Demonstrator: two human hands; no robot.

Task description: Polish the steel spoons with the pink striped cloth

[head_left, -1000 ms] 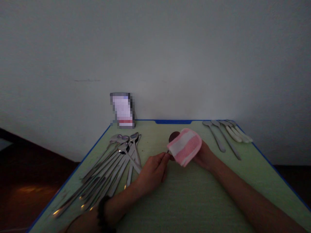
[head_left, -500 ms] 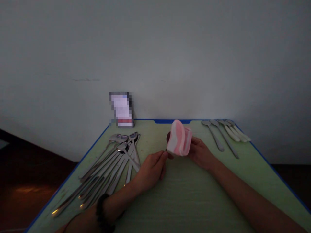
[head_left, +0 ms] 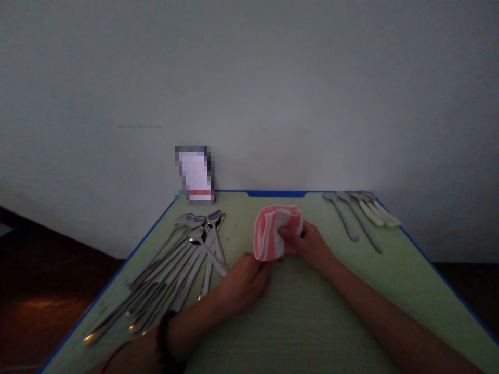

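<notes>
Against a grey wall (head_left: 249,93), we see a pale green table (head_left: 312,322). In the head view, our right hand (head_left: 312,243) pinches a folded pink-and-white cloth (head_left: 268,234) above mid-table. Our left hand (head_left: 245,278) curls just below it; we cannot tell what its fingers hold. Spoons (head_left: 198,235) lie leftward.

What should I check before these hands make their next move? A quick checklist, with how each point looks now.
1. Right hand holding the pink-and-white striped cloth: ok.
2. Left hand holding something: cannot tell, its fingertips are hidden.
3. Left-side spoons separated: not ok, they overlap.
4. White-handled utensils clear of the right hand: ok.
5. Phone standing propped up: ok.
</notes>
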